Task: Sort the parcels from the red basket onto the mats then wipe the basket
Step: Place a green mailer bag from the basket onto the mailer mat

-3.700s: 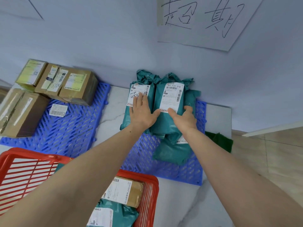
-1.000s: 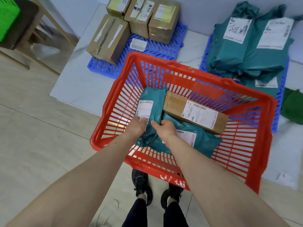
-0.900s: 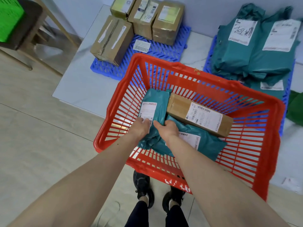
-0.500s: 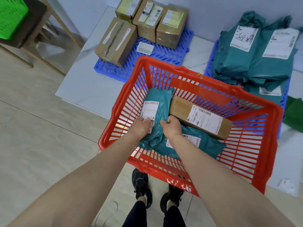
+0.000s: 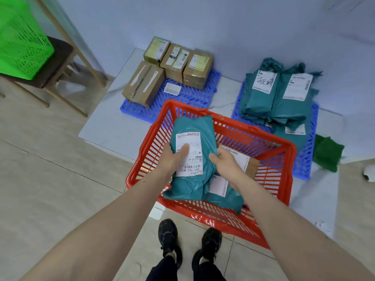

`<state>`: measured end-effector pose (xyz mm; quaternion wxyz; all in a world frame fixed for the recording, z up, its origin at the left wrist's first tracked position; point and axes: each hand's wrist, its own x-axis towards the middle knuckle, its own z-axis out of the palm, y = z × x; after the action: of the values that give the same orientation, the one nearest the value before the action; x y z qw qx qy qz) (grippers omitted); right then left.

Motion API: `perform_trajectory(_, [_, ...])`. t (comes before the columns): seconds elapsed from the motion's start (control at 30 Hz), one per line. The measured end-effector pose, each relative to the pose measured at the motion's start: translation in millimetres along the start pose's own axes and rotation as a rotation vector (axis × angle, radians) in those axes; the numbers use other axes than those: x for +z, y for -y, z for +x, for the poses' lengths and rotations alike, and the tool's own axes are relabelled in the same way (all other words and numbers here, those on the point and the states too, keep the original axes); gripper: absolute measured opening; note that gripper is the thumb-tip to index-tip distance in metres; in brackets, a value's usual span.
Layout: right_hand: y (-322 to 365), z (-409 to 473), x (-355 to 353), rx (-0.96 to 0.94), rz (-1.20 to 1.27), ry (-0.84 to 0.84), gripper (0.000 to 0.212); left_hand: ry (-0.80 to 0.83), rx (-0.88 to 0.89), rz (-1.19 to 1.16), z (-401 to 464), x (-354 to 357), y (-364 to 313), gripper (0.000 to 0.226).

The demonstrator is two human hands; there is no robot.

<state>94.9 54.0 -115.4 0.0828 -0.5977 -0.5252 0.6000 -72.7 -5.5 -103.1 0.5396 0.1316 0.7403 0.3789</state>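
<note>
We have a teal bag up in both hands, over the near left part of the red basket. Our left hand grips its left edge, thumb flat across the white label; our right hand curls round its right edge. So we are mid-sort, lifting one parcel out.

Below it in the basket we see another teal bag and a brown box, the box tucked behind our right hand. By our count that leaves two parcels after this one, and the wipe has not begun.

The next move, as we judge it, is to carry this bag forward and right to the right mat, where the teal bags are already piled. The soft bag will sag, so a grip on both sides seems wise, and the pile is leaning and crowded, so we need a spot where it will not slide off. The box would likely go to the left mat, where four brown boxes stand beside a loose label.

Both blue mats lie on a pale slab against the wall, and the basket's far end sits between them. A dark green cloth lies just right of the right mat, handy for wiping. The floor is beige tile; our black shoes stand just short of the basket. To the left, a green crate rests on a wooden stool.
</note>
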Motion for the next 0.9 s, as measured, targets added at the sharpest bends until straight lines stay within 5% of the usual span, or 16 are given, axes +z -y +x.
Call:
perform_trajectory(0.2, [28,-40,-32,-0.062,-0.011,-0.106,0.027,0.053,0.001,-0.201,-38,14,-22,0.059])
perform_trajectory(0.33, [37,-72,-43,0.007,0.139,0.003,0.040,0.035,0.103,-0.316,-59,30,-31,0.050])
perform_trajectory(0.53, [40,-97,-66,-0.046,0.194,0.010,0.062,0.084,0.180,-0.294,-82,43,-46,0.064])
perform_trajectory(0.6, [44,-100,-75,-0.039,0.197,0.013,0.062,0.076,0.193,-0.192,-89,40,-53,0.073])
perform_trajectory(0.73, [55,-108,-96,-0.035,0.136,0.073,0.057,-0.042,0.266,0.249,-92,31,-65,0.128])
perform_trajectory(0.9, [66,-118,-119,-0.022,0.003,0.135,0.058,-0.030,0.420,0.716,-100,24,-84,0.132])
